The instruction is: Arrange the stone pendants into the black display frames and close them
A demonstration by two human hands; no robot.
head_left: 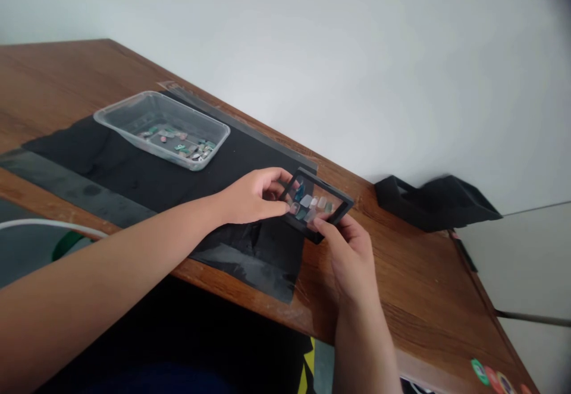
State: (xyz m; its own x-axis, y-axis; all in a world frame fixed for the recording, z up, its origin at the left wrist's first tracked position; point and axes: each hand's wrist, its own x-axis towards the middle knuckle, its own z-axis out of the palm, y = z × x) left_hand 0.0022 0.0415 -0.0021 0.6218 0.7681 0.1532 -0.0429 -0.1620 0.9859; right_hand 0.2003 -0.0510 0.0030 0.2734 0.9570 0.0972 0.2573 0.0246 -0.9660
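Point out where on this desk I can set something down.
Bare desk shows between the right hand and the black holder, and at far left beyond the black mat. The mat has room between the clear container and the left forearm. It's crowded around the black frame in both hands; small pieces litter the container.

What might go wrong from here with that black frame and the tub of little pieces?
The black frame is tilted between the left hand and the right hand; if their grip loosened, it could slip onto the wooden table.

Its clear panel has fingers close against it, so it might get smudged.

The plastic tub has no lid on, so a knock might spill its small pieces over the black sheet.
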